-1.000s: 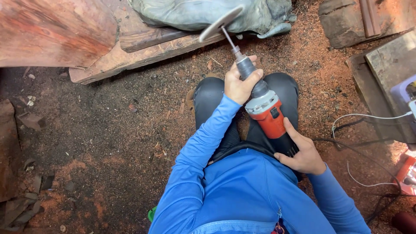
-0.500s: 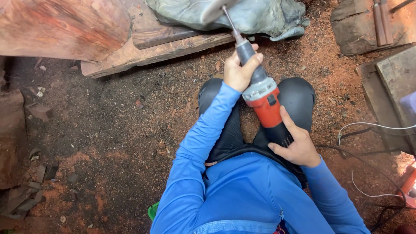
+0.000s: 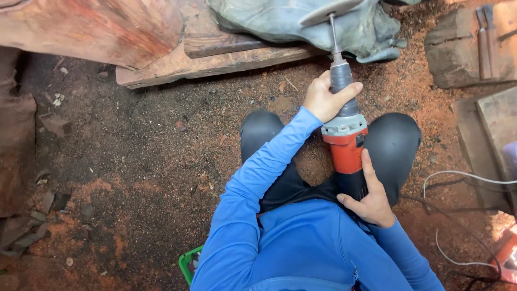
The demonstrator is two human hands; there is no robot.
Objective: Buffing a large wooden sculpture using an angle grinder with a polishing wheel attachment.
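Tool: a red and grey power tool (image 3: 346,141) lies over the person's lap, between the knees, tip pointing away from the body.
Disc: a round grey disc (image 3: 328,11) sits on a thin rod at the tool's far end, in front of a grey-green cloth (image 3: 291,24).
Left hand: the left hand (image 3: 325,99) is wrapped tight around the tool's grey neck.
Right hand: the right hand (image 3: 370,198) grips the tool's dark back end, one finger laid along the red part.
Wood: a long plank (image 3: 215,62) lies past the tool's tip, to the left.
Cord: a white cord (image 3: 458,178) curls on the sawdust, right of the tool.
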